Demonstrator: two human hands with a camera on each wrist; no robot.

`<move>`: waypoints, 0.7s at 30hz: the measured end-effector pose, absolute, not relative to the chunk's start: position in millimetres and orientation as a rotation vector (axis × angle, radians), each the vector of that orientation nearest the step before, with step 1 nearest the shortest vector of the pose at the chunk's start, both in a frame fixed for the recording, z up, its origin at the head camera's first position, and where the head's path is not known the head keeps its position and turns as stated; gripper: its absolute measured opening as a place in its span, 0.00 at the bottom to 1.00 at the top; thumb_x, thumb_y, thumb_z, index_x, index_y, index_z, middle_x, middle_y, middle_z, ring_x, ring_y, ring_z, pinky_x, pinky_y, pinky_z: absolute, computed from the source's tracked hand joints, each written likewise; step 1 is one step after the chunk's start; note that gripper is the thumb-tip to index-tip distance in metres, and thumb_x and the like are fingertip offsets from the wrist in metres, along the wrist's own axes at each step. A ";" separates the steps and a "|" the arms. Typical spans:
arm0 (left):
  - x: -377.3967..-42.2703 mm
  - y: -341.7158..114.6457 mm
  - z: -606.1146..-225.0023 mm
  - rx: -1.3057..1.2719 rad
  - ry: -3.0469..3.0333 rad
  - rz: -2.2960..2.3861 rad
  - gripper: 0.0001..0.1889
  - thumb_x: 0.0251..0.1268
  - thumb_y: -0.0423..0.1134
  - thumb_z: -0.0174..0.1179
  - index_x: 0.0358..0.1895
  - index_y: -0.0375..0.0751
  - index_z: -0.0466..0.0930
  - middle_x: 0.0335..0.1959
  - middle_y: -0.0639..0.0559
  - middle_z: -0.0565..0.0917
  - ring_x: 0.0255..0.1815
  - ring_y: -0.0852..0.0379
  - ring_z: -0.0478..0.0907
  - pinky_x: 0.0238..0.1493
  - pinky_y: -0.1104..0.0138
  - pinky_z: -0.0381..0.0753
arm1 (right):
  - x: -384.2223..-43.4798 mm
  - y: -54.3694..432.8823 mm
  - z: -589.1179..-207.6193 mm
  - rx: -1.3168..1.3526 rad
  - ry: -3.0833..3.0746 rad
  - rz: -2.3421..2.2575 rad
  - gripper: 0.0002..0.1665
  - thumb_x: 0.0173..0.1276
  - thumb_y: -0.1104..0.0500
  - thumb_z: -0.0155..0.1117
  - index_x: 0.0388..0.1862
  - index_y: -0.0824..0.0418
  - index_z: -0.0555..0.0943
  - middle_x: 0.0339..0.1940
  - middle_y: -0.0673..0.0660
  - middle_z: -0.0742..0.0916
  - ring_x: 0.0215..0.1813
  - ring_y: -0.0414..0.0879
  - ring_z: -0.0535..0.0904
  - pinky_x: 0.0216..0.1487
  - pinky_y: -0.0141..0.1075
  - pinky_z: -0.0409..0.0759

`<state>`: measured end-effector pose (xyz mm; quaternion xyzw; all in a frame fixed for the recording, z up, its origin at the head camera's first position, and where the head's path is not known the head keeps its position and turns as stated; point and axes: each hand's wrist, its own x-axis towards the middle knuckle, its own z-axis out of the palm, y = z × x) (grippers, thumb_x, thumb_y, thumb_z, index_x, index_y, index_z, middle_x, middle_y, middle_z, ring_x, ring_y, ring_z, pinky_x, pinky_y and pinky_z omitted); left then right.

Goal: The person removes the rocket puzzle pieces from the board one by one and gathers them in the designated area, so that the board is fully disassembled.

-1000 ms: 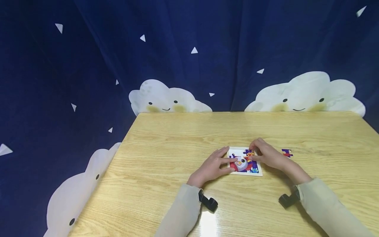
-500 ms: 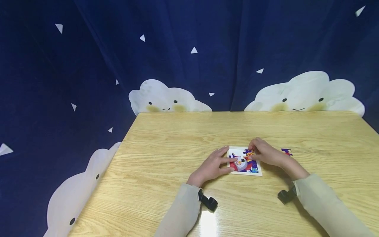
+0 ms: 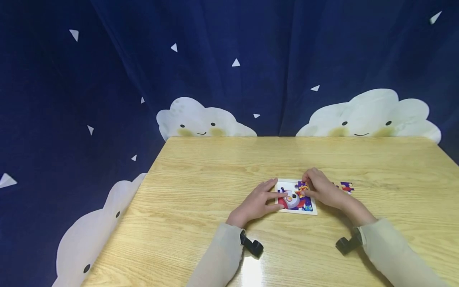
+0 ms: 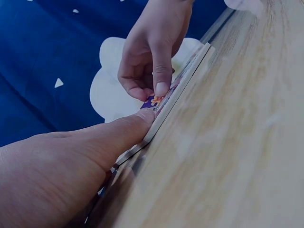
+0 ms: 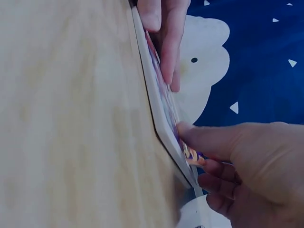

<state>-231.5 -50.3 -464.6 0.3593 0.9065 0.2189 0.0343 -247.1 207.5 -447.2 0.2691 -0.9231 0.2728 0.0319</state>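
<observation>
A small jigsaw puzzle in a white frame [image 3: 297,212] lies on the table, showing a white-faced cartoon figure on purple. Its upper left part is bare white. My left hand [image 3: 255,200] rests on the left side, with straight, spread fingers touching the picture and frame. At the upper right corner, my right hand [image 3: 324,190] pinches a purple and orange puzzle piece [image 4: 153,101] between thumb and curled fingers. In the right wrist view this puzzle piece [image 5: 194,156] stands slightly raised at the board's edge; its far side is hidden by the fingers.
Loose purple and red puzzle pieces [image 3: 346,186] lie just right of the right hand, partly behind it. The wooden table [image 3: 201,167] ends at a dark blue curtain [image 3: 215,79] with clouds and triangles. A black wrist camera [image 3: 252,245] sits on each sleeve.
The left hand stays on the board. My right hand has shifted only slightly at the upper right corner, and more of the loose pieces shows beside it.
</observation>
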 end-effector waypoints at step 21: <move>-230.9 -50.5 -466.2 1.094 2.783 0.676 0.23 0.70 0.54 0.57 0.67 0.61 0.73 0.80 0.45 0.55 0.81 0.50 0.51 0.81 0.56 0.53 | -241.4 213.1 -464.1 0.864 -2.618 0.920 0.18 0.58 0.74 0.68 0.44 0.61 0.76 0.36 0.52 0.77 0.34 0.37 0.73 0.31 0.26 0.76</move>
